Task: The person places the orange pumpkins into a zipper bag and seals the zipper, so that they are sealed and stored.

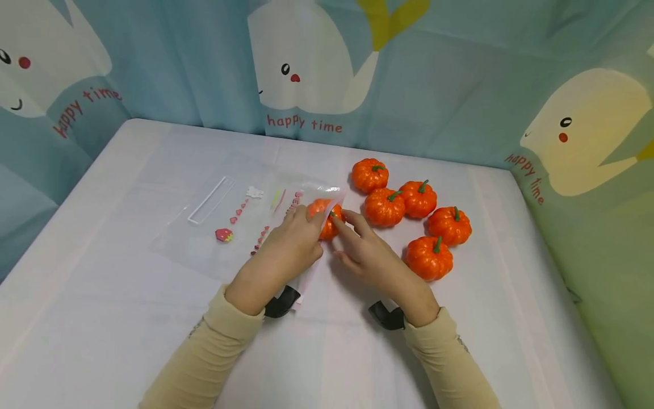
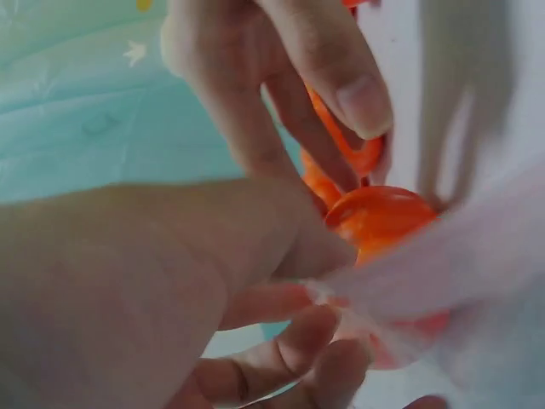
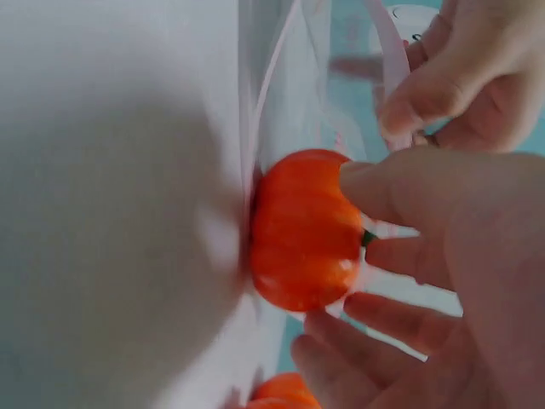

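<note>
Tabletop (image 1: 76,318), left fingers (image 2: 294,341) pinching bag (image 1: 242,213), right fingers (image 3: 400,324) spread

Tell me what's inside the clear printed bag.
An orange pumpkin sits partly inside, at the mouth of the bag. In the head view, whatever lies under the left hand is covered.

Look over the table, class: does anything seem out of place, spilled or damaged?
Nothing stands out. Five loose pumpkins sit together on the table, and another pumpkin is at the mouth of the bag, whose edge the left grip pinches. No spill or damage shows.
</note>
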`<state>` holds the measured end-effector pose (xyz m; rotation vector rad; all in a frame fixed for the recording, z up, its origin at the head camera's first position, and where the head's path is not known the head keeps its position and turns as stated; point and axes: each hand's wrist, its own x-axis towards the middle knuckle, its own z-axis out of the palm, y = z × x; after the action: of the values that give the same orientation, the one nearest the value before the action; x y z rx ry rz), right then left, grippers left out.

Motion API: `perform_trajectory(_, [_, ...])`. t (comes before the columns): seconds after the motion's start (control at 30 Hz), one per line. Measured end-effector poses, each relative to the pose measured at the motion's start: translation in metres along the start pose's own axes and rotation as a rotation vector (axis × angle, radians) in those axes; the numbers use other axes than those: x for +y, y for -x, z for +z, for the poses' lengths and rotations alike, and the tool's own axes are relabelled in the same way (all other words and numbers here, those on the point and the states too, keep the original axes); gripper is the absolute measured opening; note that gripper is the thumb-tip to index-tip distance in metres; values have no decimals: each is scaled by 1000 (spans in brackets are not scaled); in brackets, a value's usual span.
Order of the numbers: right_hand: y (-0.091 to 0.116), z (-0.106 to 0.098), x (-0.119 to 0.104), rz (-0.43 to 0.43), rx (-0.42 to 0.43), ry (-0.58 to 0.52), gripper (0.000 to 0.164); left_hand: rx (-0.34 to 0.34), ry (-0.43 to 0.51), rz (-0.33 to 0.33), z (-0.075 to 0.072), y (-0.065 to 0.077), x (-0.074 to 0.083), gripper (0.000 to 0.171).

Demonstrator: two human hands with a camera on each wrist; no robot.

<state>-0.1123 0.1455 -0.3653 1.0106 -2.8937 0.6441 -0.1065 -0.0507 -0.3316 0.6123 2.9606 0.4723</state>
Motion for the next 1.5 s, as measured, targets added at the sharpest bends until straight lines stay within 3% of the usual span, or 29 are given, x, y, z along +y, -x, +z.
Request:
perform_trajectory(0.23, [3,-7,-1,-50,7,-26,45,50,-52,21,-5,-1,2,38])
perform_trajectory(0.47, [3,7,-3,-63,-45,29,56,61,-71,114,-7,5,7,34])
perform_trajectory(0.83, [3,16,-5,-167,25,92,61,74,-44,164,-12,11,12,33])
perform_trajectory(1.03, [5,12,-7,-144,15,108,59,16,-12,123,-14,9,12,37])
perform_trajectory(1.2, [6,11,-9,-176,-5,97,59,69,-7,133,-14,10,6,26])
perform_trajectory(1.33, [4,15,-10,-212,-28,84,57,50,-8,136,-14,11,5,27])
perform_trajectory(1.5, [4,9,-7,-155,-59,83,56,55,-9,127,-15,10,4,29])
